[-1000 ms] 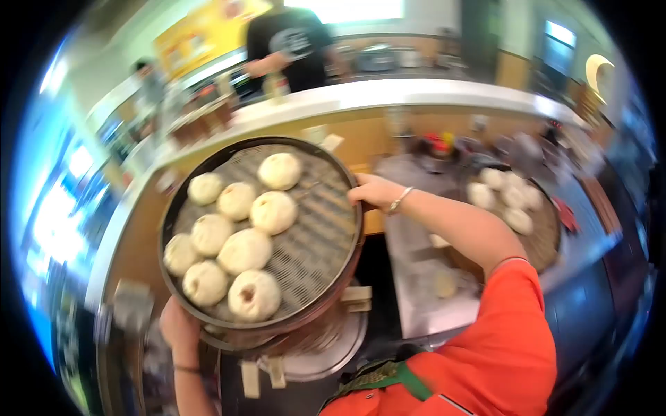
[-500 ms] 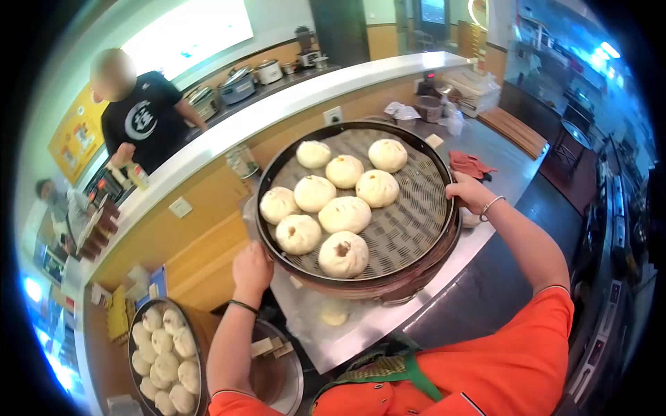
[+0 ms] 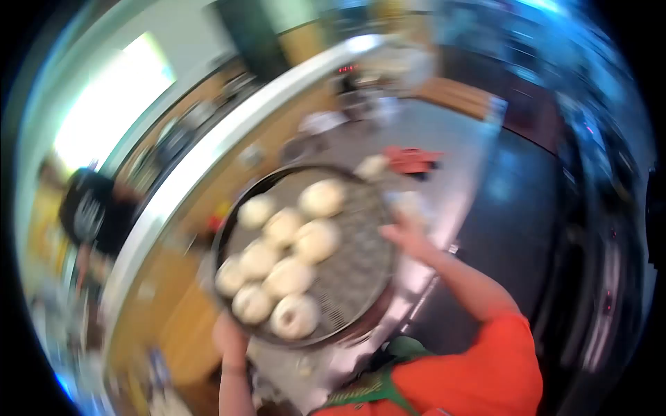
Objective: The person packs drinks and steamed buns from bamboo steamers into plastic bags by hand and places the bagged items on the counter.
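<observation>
A round steamer tray [image 3: 357, 260] with a dark rim and a woven liner is held in front of me over the metal table. Several pale steamed buns [image 3: 290, 277] sit on its left and middle, while its right part shows bare liner. My left hand [image 3: 230, 338] is closed on the near-left rim, blurred by motion. On the right rim, my right hand [image 3: 409, 236] grips the tray, its fingers also smeared.
Behind the tray, a red cloth [image 3: 413, 159] lies on the metal table [image 3: 458, 184]. A wooden board [image 3: 454, 97] lies at the table's far end. The raised white counter [image 3: 208, 149] runs along the left, with a person in a black top [image 3: 94, 208] beyond it.
My view has swung, so the tray appears lower and further left, and the picture is blurred. Both hands stay on the rim. The second tray of buns at lower left is out of sight.
</observation>
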A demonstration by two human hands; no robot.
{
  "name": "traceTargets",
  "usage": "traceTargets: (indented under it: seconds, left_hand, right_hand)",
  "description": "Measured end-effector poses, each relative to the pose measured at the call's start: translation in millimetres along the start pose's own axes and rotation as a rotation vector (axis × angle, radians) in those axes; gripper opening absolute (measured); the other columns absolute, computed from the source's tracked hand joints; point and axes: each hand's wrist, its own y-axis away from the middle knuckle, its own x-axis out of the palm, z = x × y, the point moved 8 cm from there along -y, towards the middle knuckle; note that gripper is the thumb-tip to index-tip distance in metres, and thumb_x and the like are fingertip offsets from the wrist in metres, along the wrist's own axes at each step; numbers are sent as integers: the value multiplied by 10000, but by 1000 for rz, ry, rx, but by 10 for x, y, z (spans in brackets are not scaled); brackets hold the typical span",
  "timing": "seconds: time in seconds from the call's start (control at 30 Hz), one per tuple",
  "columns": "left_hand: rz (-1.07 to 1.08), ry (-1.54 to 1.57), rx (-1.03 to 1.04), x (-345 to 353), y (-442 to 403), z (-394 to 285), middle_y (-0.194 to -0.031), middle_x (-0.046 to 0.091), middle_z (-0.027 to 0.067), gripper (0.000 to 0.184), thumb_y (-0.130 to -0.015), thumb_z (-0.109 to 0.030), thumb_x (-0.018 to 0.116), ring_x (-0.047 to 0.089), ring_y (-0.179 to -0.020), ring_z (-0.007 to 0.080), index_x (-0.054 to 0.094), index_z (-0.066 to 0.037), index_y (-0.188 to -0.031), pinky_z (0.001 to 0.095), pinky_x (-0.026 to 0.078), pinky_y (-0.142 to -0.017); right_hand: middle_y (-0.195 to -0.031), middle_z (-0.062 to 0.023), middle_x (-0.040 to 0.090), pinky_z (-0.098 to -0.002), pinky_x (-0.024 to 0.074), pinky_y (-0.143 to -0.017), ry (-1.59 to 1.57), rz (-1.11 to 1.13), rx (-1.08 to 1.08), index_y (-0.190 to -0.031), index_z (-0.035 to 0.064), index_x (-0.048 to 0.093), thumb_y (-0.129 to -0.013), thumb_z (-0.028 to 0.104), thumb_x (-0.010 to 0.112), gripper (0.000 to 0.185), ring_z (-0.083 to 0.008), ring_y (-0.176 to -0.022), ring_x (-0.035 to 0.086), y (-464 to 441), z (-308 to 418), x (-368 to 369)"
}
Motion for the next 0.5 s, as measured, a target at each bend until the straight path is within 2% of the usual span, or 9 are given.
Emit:
traceTargets:
  seconds: [0.07,0.1,0.13,0.17,0.2,0.23,0.27,0.4,0.5]
  left_hand:
    - [-82,-135,-2,67,60,105,-757,597,125,125,-724,-167,556,577,-683,320,565,-78,-812,412,453,-576]
    - [-146,-181,13,129,87,187,-706,576,130,57,-725,-93,524,559,-644,317,549,-60,-765,404,442,-564]
    - [-216,-234,76,32,146,72,-689,557,129,49,-695,-91,538,547,-629,309,543,-68,-738,392,431,-559]
    - [-150,-164,58,-107,179,-60,-768,551,126,134,-675,-74,537,544,-721,294,534,-57,-808,395,430,-638]
    - [-393,-133,111,-5,322,11,-938,541,146,316,-670,-60,530,519,-907,301,509,-23,-983,412,400,-804]
    - [-334,-110,123,21,436,10,-1154,457,168,496,-704,-85,539,424,-1091,321,396,13,-1168,429,324,-932]
    - [-320,-134,137,-27,518,33,-1229,419,169,508,-730,-75,508,394,-1147,316,378,11,-1213,432,302,-963]
    - [-296,-103,118,101,586,156,-1292,376,161,499,-757,-60,467,345,-1208,307,366,1,-1241,429,274,-995]
    - [-322,-61,100,96,629,170,-1321,344,165,503,-769,-55,449,304,-1243,302,350,-3,-1259,433,243,-1018]
  right_hand:
    - [-1079,-110,512,-307,394,-860,-206,281,296,-1195,-41,399,-823,298,562,529,-189,-951,516,24,-199,163]
    - [-1053,-93,526,-290,406,-838,-290,218,247,-1182,-19,411,-824,263,540,473,-162,-914,531,-18,-282,65]
    - [-1098,-96,503,-294,390,-855,-281,77,123,-1205,-20,390,-834,241,489,464,-175,-961,508,82,292,40]
    - [-1169,-109,459,-289,350,-898,-377,103,50,-1237,-23,361,-839,243,455,488,-184,-1038,461,51,320,36]
    - [-1218,-117,417,-285,307,-935,-360,79,45,-1263,-27,330,-845,262,449,522,-188,-1095,413,59,324,-20]
    - [-1215,-118,419,-285,303,-937,-373,111,52,-1267,-26,322,-845,266,453,530,-189,-1095,413,46,303,-18]
    - [-1211,-119,421,-286,298,-940,-380,126,63,-1272,-26,314,-844,270,457,539,-190,-1095,412,39,311,-9]
    - [-1161,-79,464,-294,295,-938,-440,89,110,-1206,-1,411,-860,282,460,450,-164,-1058,429,-51,71,-50]
    - [-1162,-75,464,-297,291,-944,-505,87,195,-1205,12,418,-860,300,465,453,-166,-1074,421,-58,-121,-81]
